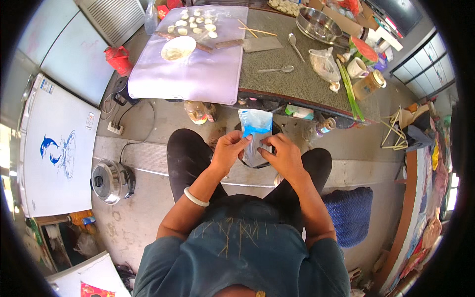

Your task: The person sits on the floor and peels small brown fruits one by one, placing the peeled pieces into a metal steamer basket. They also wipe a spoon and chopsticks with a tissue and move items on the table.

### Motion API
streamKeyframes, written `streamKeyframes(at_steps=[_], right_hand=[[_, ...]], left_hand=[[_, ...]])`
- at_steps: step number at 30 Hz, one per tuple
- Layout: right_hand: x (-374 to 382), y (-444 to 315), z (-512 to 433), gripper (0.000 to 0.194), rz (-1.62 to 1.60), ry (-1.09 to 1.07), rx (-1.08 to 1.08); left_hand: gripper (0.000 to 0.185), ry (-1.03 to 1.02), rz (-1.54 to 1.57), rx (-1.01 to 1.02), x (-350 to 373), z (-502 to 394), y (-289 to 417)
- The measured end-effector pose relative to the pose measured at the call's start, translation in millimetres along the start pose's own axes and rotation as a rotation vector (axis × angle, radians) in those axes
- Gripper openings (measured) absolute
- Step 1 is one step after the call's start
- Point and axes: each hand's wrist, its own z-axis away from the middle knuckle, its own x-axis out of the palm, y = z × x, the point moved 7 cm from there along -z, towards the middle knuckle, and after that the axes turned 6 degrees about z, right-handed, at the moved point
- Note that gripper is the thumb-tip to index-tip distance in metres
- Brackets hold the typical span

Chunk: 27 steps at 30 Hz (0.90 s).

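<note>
Between my knees, a blue-and-clear plastic packet is held upright over a dark round container, mostly hidden behind it. My left hand pinches the packet's left side between thumb and fingers. The fingers of my right hand touch its right side. On the table beyond lies a pale plastic mat with a white bowl, a wooden rolling pin and many small dough pieces. A cleaver rests partly on the mat, beside chopsticks and metal spoons.
At the table's right are a steel pot, a cut watermelon, a mug, a jar, green stalks and a plastic bag. An electric cooker stands on the floor at left, near a power strip.
</note>
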Motion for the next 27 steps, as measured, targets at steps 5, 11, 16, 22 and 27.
streamKeyframes(at_steps=[5,11,16,22,27], right_hand=[[6,-15,1,0.035,-0.033,0.018,0.025],[22,11,0,0.013,-0.452,-0.144,0.088],[-6,34,2,0.017,-0.422,0.084,0.259],[-15,-18,8,0.064,-0.123,0.115,0.046],[30,20,6,0.052,-0.553,-0.045,0.224]], left_hand=[[0.024,-0.021,0.011,-0.04,0,7,2],[0.028,0.008,-0.052,-0.003,-5,2,3],[0.03,0.064,-0.004,0.035,-11,0,15],[0.025,-0.068,0.06,-0.022,-5,1,-3],[0.026,-0.145,0.236,-0.105,0,5,-8]])
